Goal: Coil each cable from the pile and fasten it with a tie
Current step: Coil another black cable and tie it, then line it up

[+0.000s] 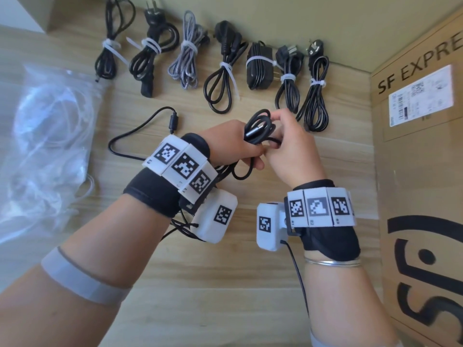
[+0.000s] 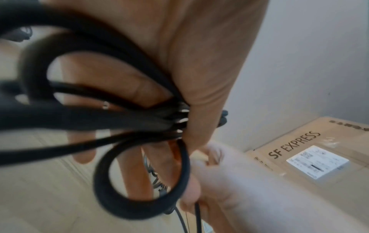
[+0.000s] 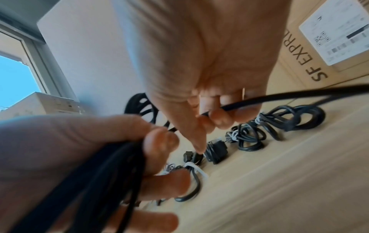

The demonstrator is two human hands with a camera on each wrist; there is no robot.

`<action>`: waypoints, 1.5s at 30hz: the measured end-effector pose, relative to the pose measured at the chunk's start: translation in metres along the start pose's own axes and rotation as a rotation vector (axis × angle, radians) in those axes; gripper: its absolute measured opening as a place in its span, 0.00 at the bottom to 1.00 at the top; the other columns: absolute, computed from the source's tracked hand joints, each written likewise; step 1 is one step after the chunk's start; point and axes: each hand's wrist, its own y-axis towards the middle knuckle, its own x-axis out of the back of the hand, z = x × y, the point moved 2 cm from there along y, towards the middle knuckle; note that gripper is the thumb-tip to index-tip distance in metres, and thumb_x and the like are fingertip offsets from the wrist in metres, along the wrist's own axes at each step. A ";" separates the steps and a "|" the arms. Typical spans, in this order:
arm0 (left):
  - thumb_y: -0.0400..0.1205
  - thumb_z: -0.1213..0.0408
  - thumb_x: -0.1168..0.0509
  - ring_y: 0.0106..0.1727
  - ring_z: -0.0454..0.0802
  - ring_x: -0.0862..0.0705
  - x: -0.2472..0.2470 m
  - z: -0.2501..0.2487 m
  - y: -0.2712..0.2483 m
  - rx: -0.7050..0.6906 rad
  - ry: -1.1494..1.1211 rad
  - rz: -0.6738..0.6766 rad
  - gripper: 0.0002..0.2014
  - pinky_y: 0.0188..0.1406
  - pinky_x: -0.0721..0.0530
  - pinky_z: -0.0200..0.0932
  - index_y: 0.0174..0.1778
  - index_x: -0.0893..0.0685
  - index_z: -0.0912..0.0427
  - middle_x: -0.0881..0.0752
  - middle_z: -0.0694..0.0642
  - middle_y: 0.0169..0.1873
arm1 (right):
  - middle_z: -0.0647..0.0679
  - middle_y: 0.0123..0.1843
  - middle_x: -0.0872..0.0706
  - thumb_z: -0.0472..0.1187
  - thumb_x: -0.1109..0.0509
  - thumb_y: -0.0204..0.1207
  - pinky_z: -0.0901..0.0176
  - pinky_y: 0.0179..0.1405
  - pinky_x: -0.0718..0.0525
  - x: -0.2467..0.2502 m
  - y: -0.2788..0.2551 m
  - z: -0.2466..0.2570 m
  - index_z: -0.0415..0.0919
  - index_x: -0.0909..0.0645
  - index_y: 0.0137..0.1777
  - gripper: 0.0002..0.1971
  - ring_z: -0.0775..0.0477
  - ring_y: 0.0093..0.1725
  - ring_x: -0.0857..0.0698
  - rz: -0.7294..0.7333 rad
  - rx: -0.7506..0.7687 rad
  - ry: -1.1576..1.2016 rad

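Black cable [image 1: 259,126]: partly coiled, held above the wooden surface [image 1: 225,284] between both hands; loose tail with a ferrite bead trails left across the surface. Left hand [image 1: 225,144]: fingers [image 2: 139,88] curled round the gathered loops. Right hand [image 1: 290,146]: fingers [image 3: 221,116] pinching one strand beside the coil. Tied cable bundles [image 1: 223,68]: seven, in a row along the far edge against the wall, just beyond the hands, each bound with a white tie [image 1: 258,61]. Cardboard box [image 1: 421,146]: walls off the right side, close to the right hand. Clear plastic bag [image 1: 47,146]: at the left edge, well apart. Bare surface lies nearer the person.
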 end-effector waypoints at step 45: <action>0.78 0.64 0.32 0.31 0.35 0.23 -0.006 0.006 0.011 -0.161 -0.181 -0.194 0.09 0.41 0.23 0.34 0.36 0.27 0.54 0.21 0.45 0.30 | 0.46 0.71 0.23 0.41 0.48 0.87 0.51 0.78 0.34 -0.006 0.009 0.039 0.41 0.33 0.77 0.20 0.53 0.73 0.27 0.000 -0.177 0.740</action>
